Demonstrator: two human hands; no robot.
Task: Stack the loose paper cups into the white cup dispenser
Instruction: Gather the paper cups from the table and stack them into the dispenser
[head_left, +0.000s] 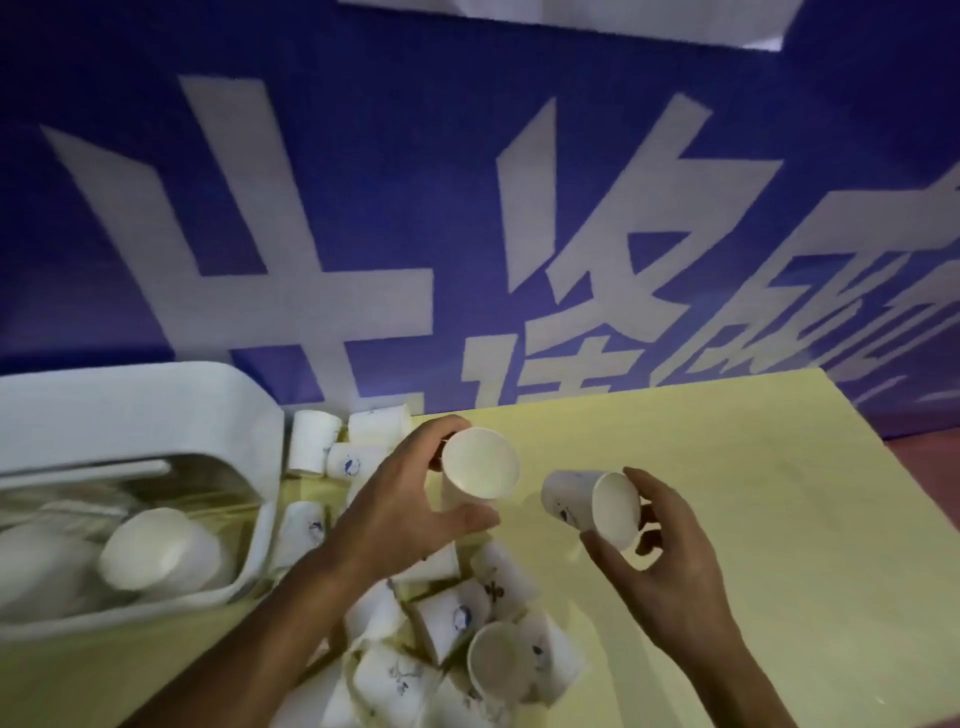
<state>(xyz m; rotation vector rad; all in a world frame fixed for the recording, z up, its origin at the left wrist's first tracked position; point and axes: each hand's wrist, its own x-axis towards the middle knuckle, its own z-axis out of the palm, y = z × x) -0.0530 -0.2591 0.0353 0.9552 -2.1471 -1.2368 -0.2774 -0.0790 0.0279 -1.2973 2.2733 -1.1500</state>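
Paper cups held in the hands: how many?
2. One cup in the left hand; a second cup, tilted, in the right hand. Nested cups inside either could be hidden.

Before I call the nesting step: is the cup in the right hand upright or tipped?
Tipped: the cup in the right hand lies sideways, its open mouth facing the camera.

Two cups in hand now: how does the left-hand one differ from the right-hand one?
The left-hand cup faces its mouth toward the camera; the right-hand cup lies tipped sideways. The right-hand cup shows a blue print on its wall; the left-hand cup shows none. The left hand wraps its cup's wall; the right hand holds its cup by the rim. Both are white paper cups, held above the table.
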